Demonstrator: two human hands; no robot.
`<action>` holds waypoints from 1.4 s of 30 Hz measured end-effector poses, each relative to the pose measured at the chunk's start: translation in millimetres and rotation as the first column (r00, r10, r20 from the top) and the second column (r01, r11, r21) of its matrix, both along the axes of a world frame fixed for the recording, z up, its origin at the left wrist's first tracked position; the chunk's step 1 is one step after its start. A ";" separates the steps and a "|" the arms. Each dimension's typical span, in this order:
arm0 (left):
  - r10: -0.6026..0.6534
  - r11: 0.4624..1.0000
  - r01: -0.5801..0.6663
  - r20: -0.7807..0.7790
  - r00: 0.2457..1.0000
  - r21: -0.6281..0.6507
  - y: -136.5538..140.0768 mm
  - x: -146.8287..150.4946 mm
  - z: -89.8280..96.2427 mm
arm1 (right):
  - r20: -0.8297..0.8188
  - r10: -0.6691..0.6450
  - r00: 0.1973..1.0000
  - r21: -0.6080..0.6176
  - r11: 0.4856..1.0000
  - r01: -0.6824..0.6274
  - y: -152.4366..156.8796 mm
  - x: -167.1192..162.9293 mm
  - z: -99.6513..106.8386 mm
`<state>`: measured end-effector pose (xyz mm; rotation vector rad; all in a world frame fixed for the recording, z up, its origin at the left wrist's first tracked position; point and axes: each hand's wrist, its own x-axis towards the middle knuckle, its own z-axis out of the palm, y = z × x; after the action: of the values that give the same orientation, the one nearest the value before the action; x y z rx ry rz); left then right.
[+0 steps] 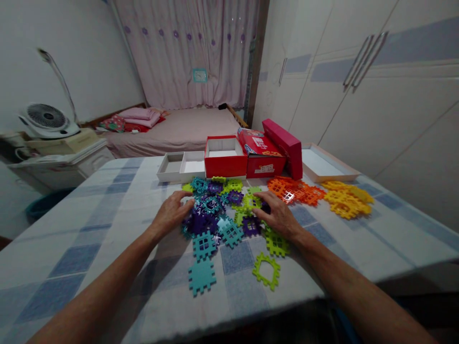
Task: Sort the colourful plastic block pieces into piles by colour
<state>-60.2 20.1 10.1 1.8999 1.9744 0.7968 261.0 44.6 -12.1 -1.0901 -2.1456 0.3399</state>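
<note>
Head view: coloured tiles (pixel 202 222) on checked cloth (pixel 89 234), bed (pixel 193 126) beyond.

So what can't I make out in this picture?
All in the head view:
- Lower pieces in the mixed pile: covered by those on top.
- Whether the left hand or right hand grips a piece: their own fingers hide the contact.
- Small print on the printed box: too small and blurred.
- Upper end of the right arm: cut off by the bottom edge.

Tiles (pixel 202 223) are teal, purple, lime, orange, yellow; the tablecloth (pixel 107 215) blue-white checked.
</note>
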 end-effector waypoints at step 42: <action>-0.266 0.923 0.224 0.099 0.959 0.312 -14.0 25.2 -25.5 | 0.062 -0.103 0.993 -0.095 0.990 0.109 4.5 5.5 3.3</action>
<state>-35.0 6.0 -15.4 2.1364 1.5624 1.1709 266.5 49.1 -8.8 -1.2782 -2.1294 0.3726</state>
